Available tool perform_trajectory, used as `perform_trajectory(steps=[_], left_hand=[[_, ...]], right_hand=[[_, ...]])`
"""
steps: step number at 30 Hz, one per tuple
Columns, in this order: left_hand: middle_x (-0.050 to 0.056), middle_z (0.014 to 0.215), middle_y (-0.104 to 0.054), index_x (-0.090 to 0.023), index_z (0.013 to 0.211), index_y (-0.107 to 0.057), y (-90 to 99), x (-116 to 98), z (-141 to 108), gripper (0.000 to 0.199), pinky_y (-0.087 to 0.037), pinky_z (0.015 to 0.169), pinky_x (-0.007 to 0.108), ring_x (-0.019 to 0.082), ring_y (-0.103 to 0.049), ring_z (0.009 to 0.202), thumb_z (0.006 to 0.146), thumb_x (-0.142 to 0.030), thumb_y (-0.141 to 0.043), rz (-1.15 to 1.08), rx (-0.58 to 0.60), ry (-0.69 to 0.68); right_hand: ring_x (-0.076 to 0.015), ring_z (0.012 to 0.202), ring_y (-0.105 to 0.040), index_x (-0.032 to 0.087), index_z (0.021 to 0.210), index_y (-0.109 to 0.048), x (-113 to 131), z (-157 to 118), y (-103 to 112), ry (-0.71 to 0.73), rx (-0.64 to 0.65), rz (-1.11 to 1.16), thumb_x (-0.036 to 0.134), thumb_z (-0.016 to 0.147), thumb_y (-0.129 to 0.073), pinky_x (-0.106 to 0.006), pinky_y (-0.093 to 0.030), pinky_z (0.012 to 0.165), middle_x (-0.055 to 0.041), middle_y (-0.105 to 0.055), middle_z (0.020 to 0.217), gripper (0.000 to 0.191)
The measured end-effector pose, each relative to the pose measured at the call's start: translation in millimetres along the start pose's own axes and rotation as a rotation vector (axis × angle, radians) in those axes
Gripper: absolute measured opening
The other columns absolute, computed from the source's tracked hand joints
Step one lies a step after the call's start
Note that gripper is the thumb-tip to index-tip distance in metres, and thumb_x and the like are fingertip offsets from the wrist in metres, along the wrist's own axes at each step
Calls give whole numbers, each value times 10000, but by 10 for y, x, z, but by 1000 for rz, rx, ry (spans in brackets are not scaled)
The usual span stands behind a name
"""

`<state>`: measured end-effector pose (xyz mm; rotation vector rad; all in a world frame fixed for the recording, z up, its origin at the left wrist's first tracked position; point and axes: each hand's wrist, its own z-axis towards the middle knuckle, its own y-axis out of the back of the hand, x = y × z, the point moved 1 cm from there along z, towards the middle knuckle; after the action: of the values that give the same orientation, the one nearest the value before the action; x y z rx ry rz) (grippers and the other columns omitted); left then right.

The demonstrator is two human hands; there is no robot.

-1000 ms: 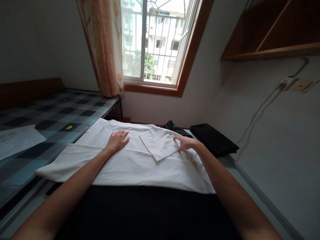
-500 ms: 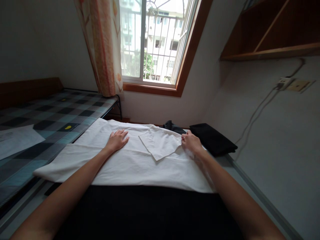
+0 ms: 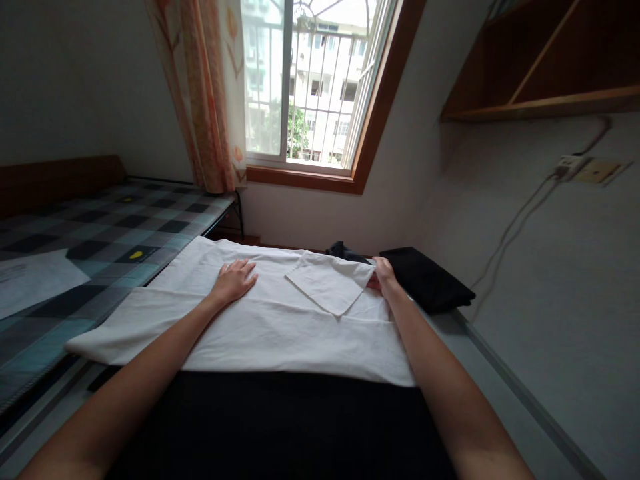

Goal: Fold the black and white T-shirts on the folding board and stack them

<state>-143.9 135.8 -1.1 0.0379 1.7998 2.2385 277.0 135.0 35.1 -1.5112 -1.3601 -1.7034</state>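
Floral curtain [image 3: 207,100] beside barred window [image 3: 320,100]

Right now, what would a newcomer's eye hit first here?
Probably the bright window, top centre. Next, the white cloth spread below it, left hand palm-down on it, right hand holding its folded flap at the right. Then the black cloth, just right of that hand.

A plain white garment [image 3: 260,343] lies spread out broad and mostly flat beside the checked mattress [image 3: 165,212], its near end reaching that mattress's edge. Soft creases and a long fold line run across it, and toward the end away from the mattress a square-cornered, sleeve-like flap [image 3: 327,283] lies on top.
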Motion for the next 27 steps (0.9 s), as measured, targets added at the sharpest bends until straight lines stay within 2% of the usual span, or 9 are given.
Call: perform_trajectory(steps=[3, 6, 10, 13, 18, 22, 27], left_hand=[[95, 1460, -466, -252, 1350, -522, 0, 4, 0, 484, -253, 1114, 500, 291, -383, 1361, 922, -450, -411, -12, -6, -2], [97, 1457, -469, -254, 1346, -528, 0, 8, 3, 480, -255, 1111, 504, 296, -388, 1357, 917, -442, -422, -22, -9, 0], [88, 1458, -470, -265, 1348, -526, -5, 15, 8, 478, -252, 1115, 495, 290, -390, 1356, 913, -439, -431, -16, -7, 1], [88, 1461, -466, -263, 1352, -520, 0, 19, 0, 482, -257, 1113, 484, 286, -386, 1359, 916, -443, -421, -4, 3, 0], [101, 1421, -507, -240, 1302, -562, 77, -16, 10, 464, -300, 1084, 475, 293, -438, 1312, 904, -436, -429, 6, 4, -2], [109, 1269, -610, -219, 1192, -635, 148, -171, 191, 407, -369, 1025, 443, 298, -537, 1178, 869, -394, -460, -19, -20, 31], [76, 1085, -697, -203, 1196, -628, 101, -617, 626, 397, -457, 904, 337, 250, -614, 1050, 839, -349, -533, -279, 87, 25]], right_hand=[[-191, 730, -644, 168, 1220, -561, -63, 30, -57, 74, 13, 23, 291, 776, -473, -287, -530, 608, -104, -672, 988, 470], [-205, 781, -642, 122, 1154, -603, -145, 75, -89, 156, -35, 39, 301, 756, -484, -290, -526, 636, -130, -680, 997, 453], [-214, 850, -637, 80, 1152, -594, -211, 154, -80, 220, -127, 71, 348, 753, -496, -296, -522, 692, -164, -676, 1040, 491], [-209, 857, -636, 71, 1162, -590, -226, 193, -53, 278, -144, 92, 327, 736, -499, -295, -516, 717, -159, -679, 1050, 506], [-214, 820, -629, 87, 1220, -564, -216, 150, -1, 291, -166, -73, 258, 714, -488, -302, -501, 731, -136, -680, 1010, 539], [-224, 858, -625, 116, 1187, -573, -191, 48, 34, 316, -261, -265, 262, 722, -531, -301, -476, 811, -127, -673, 1003, 489], [-241, 923, -618, 168, 1226, -534, -183, -67, 47, 314, -272, -419, 276, 813, -472, -310, -457, 816, -113, -669, 1004, 432]])
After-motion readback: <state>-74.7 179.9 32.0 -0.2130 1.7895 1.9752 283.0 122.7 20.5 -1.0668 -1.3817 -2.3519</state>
